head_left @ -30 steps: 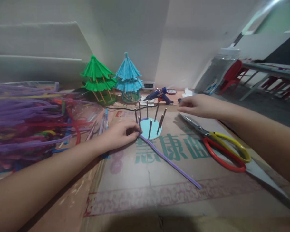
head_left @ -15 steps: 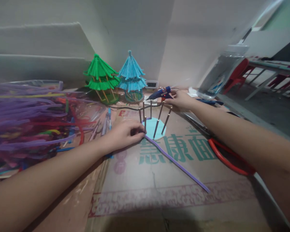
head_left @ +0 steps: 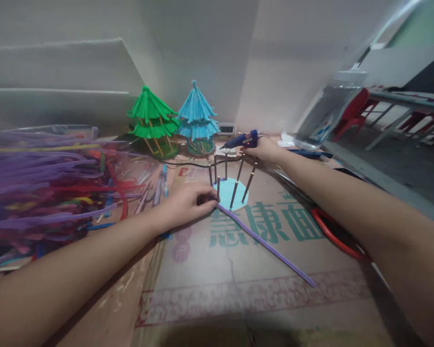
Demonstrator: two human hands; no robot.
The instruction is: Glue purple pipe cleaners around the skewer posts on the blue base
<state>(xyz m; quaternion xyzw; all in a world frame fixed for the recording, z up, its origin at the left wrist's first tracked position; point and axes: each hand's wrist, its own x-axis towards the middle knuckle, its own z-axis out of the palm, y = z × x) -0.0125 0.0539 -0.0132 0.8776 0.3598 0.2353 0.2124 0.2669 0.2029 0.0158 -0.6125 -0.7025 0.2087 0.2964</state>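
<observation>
My left hand (head_left: 195, 201) is closed in a pinch on a purple pipe cleaner (head_left: 265, 245) at the left front edge of a light-blue base (head_left: 227, 193). From there the pipe cleaner's free length slants toward the lower right. Several dark brown sticks (head_left: 234, 193) stand up from the base, some leaning outward. A strip of purple also shows along the base's back left edge. Behind the sticks, my right hand (head_left: 265, 150) grips a blue hot glue gun (head_left: 243, 140), its nozzle pointing left; the fingers around the handle are partly hidden.
Green (head_left: 154, 113) and blue (head_left: 197, 118) little pavilions stand against the wall. A pile of pipe cleaners (head_left: 43, 188) covers the left side. Red-handled scissors (head_left: 334, 236) lie beneath my right forearm, with a clear plastic bottle (head_left: 325, 111) farther back. Printed cardboard (head_left: 202, 274) covers the worktop.
My right hand has shifted slightly left and closed around the glue gun's handle. The left hand still pinches the purple pipe cleaner at the same spot.
</observation>
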